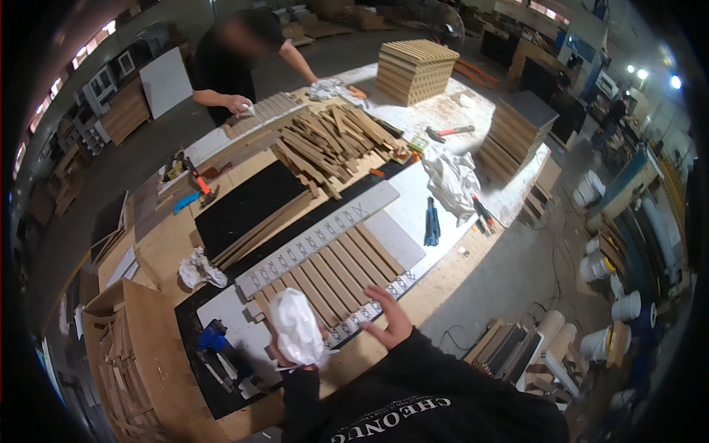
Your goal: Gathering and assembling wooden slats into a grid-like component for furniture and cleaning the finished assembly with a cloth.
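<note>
The left hand (284, 354) is closed around a crumpled white cloth (295, 326), pressed at the near end of a row of brown wooden slats (336, 269) lying side by side on the workbench (436, 284). The right hand (389, 319) lies open, fingers spread flat, holding nothing, on the near white patterned guide strip (369, 310). Across the bench a co-worker's hand (240, 105) holds a rag beside a heap of loose slats (329, 144).
</note>
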### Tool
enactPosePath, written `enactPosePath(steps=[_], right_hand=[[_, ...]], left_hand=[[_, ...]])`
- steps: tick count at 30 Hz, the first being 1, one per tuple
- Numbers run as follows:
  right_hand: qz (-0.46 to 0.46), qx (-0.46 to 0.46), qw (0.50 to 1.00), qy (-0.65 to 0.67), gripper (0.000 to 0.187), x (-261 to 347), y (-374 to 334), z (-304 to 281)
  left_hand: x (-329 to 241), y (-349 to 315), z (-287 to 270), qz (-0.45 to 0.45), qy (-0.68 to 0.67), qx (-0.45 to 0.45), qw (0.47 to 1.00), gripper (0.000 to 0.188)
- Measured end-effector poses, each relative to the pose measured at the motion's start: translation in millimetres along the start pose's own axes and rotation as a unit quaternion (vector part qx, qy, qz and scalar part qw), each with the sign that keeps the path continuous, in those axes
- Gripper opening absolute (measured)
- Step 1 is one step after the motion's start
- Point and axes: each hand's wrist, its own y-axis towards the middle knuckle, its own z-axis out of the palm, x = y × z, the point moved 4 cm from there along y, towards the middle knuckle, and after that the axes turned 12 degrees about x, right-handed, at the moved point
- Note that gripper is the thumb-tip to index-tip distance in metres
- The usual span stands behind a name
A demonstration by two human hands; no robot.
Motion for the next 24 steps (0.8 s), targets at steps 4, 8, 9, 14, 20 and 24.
enactPosePath(steps=[4, 8, 9, 14, 20, 24], right_hand=[[0.044, -0.069, 0.997, -0.010, 0.040, -54, -19, -57], [0.081, -0.128, 0.988, -0.021, 0.030, -96, -23, -91], [0.088, -0.129, 0.988, -0.008, 0.028, -106, -18, -97], [0.066, -0.097, 0.993, -0.018, 0.027, -154, 20, -120], [-0.023, 0.059, 0.986, -0.152, 0.036, -158, 59, -107], [0.033, 0.075, 0.984, -0.161, 0.040, -168, 60, -92]], left_hand=[[-6, 8, 14, 0.091, -0.017, -0.063, 0.994, 0.076], [45, 1, 16, -0.062, -0.127, 0.055, 0.988, 0.067], [54, 8, 25, -0.068, -0.123, 0.049, 0.989, 0.067], [83, 57, 52, -0.192, -0.114, 0.146, 0.964, 0.069], [118, 88, 83, -0.129, -0.090, 0.092, 0.983, 0.068], [127, 88, 75, -0.118, -0.140, 0.056, 0.981, 0.067]])
